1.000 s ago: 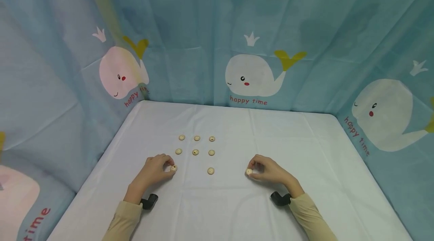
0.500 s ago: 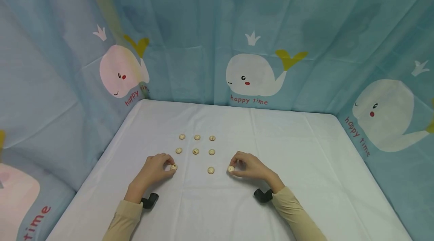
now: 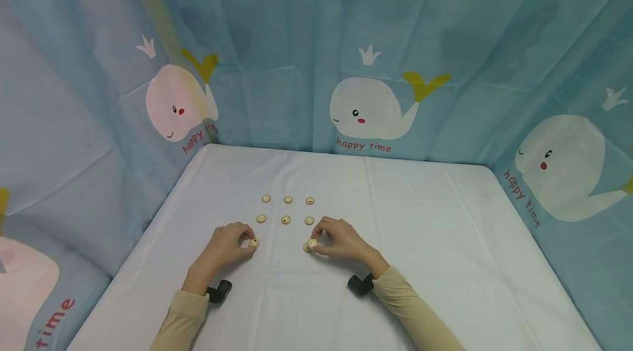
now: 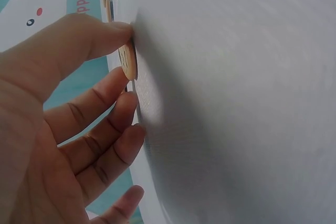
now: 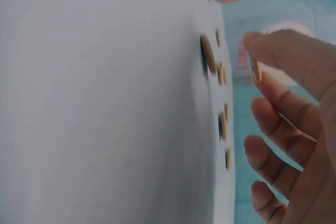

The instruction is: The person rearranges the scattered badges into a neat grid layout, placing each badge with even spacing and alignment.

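Note:
In the head view my left hand (image 3: 229, 245) pinches a small round wooden disc (image 3: 254, 243) between thumb and index finger, low at the white tablecloth. Dark marks show on that disc's face (image 4: 125, 59) in the left wrist view. My right hand (image 3: 342, 241) pinches another pale wooden disc (image 3: 312, 243) by its edges. The right wrist view shows this held disc (image 5: 255, 70) raised off the cloth. From the head, it overlaps a disc (image 3: 306, 248) that lies flat on the table and is partly hidden. The other fingers of both hands are spread loosely.
Behind the hands, several similar discs lie in two rows, with a middle disc (image 3: 286, 219) in the nearer row and another (image 3: 288, 199) in the farther one. A white cloth (image 3: 415, 208) covers the table. Blue curtains (image 3: 277, 109) with whale prints stand around its back and sides.
My right hand has moved left with its pinched disc, from the open cloth on the right to over the front disc. The left hand has stayed put on its disc.

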`<action>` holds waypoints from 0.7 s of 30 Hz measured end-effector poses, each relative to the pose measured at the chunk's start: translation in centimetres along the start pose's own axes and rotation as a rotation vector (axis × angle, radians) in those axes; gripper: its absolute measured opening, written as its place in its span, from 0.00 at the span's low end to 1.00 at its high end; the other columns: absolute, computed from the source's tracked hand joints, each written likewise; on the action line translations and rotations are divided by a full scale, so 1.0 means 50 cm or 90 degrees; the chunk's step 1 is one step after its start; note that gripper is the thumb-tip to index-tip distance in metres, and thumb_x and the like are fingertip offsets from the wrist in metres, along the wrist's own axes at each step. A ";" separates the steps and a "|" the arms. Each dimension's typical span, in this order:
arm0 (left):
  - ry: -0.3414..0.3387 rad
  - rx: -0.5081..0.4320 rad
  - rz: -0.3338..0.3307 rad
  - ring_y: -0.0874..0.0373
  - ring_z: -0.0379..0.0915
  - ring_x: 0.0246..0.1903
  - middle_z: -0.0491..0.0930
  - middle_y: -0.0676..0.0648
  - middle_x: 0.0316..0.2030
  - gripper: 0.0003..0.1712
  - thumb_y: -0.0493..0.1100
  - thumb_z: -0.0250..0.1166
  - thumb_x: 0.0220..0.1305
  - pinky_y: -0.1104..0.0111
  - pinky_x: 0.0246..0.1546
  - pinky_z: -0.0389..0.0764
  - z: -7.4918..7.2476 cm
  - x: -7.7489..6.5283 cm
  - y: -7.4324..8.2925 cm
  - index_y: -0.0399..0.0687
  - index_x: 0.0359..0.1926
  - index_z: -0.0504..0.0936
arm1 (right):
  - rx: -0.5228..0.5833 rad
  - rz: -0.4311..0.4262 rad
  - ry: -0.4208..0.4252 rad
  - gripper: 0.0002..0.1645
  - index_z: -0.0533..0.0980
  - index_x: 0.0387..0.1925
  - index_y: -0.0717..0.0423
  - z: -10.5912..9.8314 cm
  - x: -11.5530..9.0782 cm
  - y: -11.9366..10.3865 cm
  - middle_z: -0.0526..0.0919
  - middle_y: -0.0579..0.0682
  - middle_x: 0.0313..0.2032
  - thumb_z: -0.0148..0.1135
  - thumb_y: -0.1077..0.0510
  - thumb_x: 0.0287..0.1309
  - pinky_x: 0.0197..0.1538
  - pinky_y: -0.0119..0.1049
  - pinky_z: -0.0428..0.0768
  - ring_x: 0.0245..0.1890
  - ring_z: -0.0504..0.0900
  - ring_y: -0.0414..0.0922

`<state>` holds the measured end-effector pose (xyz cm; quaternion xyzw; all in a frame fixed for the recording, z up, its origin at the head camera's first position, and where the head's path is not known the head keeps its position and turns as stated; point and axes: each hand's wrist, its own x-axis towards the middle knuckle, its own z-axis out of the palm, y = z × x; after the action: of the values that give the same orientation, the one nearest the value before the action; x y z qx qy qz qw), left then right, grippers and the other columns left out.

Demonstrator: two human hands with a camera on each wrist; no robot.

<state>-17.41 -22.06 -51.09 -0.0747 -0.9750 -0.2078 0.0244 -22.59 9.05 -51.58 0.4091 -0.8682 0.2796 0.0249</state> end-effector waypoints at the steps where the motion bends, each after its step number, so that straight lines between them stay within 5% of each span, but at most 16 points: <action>1: 0.001 -0.001 -0.001 0.57 0.69 0.33 0.76 0.53 0.29 0.11 0.49 0.70 0.48 0.50 0.49 0.65 0.000 0.000 0.001 0.51 0.30 0.79 | -0.006 0.002 0.002 0.12 0.77 0.34 0.41 0.003 0.005 -0.004 0.77 0.37 0.33 0.69 0.45 0.47 0.33 0.27 0.65 0.28 0.70 0.38; 21: -0.008 0.007 -0.006 0.59 0.68 0.31 0.75 0.54 0.28 0.11 0.50 0.69 0.47 0.54 0.44 0.68 0.001 0.004 -0.001 0.52 0.30 0.79 | -0.109 -0.006 0.003 0.11 0.78 0.30 0.39 0.072 0.090 -0.054 0.76 0.34 0.29 0.66 0.41 0.47 0.40 0.34 0.61 0.31 0.73 0.30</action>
<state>-17.62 -22.03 -51.15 -0.0711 -0.9766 -0.2024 0.0178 -22.94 2.73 -52.16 0.4090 -0.8869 0.2054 0.0627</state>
